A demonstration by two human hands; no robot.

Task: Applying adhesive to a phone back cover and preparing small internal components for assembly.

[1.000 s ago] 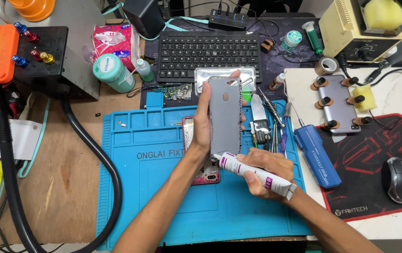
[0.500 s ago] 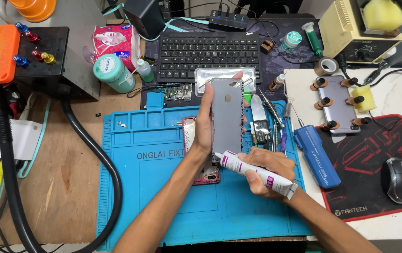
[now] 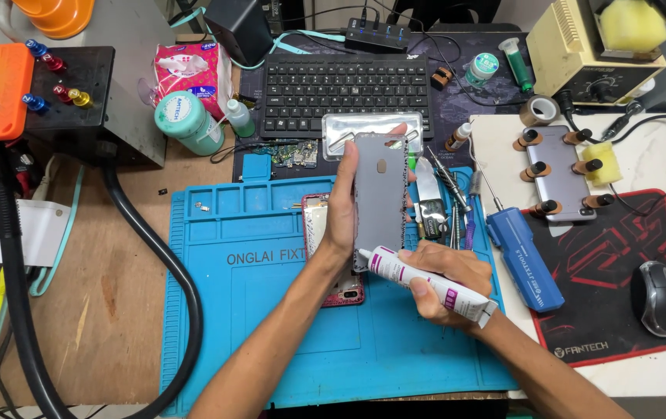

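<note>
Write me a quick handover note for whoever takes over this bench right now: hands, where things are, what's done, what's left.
Left hand holds the grey phone back cover upright over the blue mat.
Right hand grips the white glue tube, nozzle at the cover's bottom left corner.
The opened phone lies on the mat behind the left hand.
Done: cover off.
Left: apparently gluing the rim, then refitting.

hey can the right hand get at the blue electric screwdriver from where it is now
Probably yes, but not freely: the blue electric screwdriver lies just beside the right hand with nothing between them, yet that hand is wrapped around the white glue tube, which it would likely have to set down first.
</note>
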